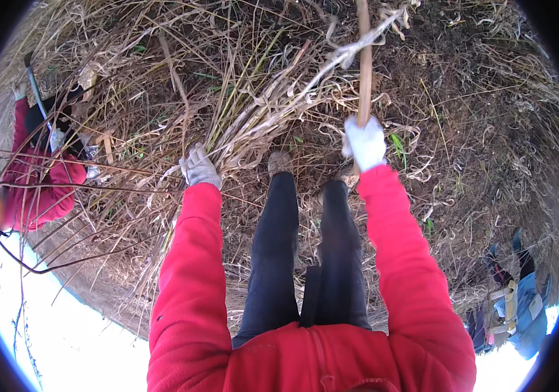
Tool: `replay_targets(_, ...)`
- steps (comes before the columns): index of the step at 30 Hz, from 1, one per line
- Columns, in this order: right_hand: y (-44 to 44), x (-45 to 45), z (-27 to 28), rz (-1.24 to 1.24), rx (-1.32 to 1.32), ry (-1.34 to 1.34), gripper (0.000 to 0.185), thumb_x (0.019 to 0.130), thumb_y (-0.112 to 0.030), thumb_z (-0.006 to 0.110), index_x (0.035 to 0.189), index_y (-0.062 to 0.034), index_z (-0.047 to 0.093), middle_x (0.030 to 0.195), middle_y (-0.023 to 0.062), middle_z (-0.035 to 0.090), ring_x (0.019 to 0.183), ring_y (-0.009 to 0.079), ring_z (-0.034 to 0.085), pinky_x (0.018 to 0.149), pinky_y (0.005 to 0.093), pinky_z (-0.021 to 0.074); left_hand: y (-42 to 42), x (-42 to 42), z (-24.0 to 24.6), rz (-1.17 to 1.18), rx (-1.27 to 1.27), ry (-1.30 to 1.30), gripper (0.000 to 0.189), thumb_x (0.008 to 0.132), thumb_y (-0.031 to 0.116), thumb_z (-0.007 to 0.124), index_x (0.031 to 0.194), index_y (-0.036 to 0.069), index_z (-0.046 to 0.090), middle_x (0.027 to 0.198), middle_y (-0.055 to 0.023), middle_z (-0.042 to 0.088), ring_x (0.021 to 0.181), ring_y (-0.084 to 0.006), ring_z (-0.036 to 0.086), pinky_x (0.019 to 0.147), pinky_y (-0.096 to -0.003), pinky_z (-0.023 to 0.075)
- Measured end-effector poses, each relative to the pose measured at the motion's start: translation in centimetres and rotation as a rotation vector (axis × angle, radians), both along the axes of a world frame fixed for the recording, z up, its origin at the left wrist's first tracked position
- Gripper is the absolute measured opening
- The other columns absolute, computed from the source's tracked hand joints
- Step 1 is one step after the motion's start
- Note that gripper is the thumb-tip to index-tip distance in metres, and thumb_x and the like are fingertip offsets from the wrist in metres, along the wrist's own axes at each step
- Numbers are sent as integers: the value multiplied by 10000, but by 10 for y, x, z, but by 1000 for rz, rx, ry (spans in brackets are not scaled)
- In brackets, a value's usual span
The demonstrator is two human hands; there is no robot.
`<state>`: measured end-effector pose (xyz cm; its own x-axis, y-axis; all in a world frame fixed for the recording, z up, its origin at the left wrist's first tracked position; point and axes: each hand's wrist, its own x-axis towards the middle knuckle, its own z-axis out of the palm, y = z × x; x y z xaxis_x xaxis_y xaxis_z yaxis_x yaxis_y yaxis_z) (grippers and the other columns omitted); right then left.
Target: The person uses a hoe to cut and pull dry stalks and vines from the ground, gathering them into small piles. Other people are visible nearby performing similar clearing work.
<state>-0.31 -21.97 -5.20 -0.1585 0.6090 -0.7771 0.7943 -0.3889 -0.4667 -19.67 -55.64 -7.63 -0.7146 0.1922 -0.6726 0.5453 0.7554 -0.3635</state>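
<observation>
Inside a pale work glove, my left hand [200, 165] is closed around a bundle of dry stalks [255, 120]. The bundle fans up and to the right, and many thin brown stems also stick out to the left. My right hand [366, 142], in a white glove, grips a long wooden tool handle [365, 78]. The handle runs up past the top edge of the view, so its working end is hidden. A whitish stalk [345, 53] crosses the handle near the top. My feet stand between the two hands on littered soil.
At the left, a person [44, 188] in a red top crouches by the stalks with a long-handled tool [38, 95]. At lower right, blue clothing [527, 313] and a light wooden frame [507, 304] show. Dry grass litter [475, 132] covers the ground.
</observation>
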Motion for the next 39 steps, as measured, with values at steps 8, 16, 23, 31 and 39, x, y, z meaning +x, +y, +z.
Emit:
replay_targets(8,-67,93,15,161,-307,-358,292,891,-233,646,1094,-34,583,649,98,644,518,200,659,474,344,551,8,-7,12,-27,-130,-170,1042,848,417,661,1570,43,10,1626,-189,162,1508,-296,189,1222,-492,48)
replay_targets(16,-23,30,-17,190,95,-181,348,920,-329,629,960,15,595,598,74,648,492,161,660,486,319,554,5,-4,3,-9,-19,-86,983,820,400,683,1547,27,136,1539,-167,329,1444,-295,307,1193,-470,149)
replay_targets(23,-36,102,64,653,-16,-580,355,934,-356,542,1094,-42,586,897,229,695,866,369,703,763,495,566,21,15,27,-14,-78,-56,835,898,340,613,1545,45,177,1476,-176,401,1414,-288,360,1190,-487,160)
replay_targets(31,-111,269,80,607,25,-581,403,875,-405,610,1033,-34,590,847,249,690,831,428,686,754,503,549,-6,15,10,-605,-237,285,709,969,205,510,1548,42,134,1613,-175,220,1479,-285,263,1234,-441,130)
replay_targets(39,-138,228,96,680,-17,-557,378,873,-380,623,1015,-32,585,844,258,694,812,434,694,759,522,560,69,63,69,-503,662,91,855,763,331,764,1462,85,336,1504,-247,346,1386,-391,359,1165,-564,211)
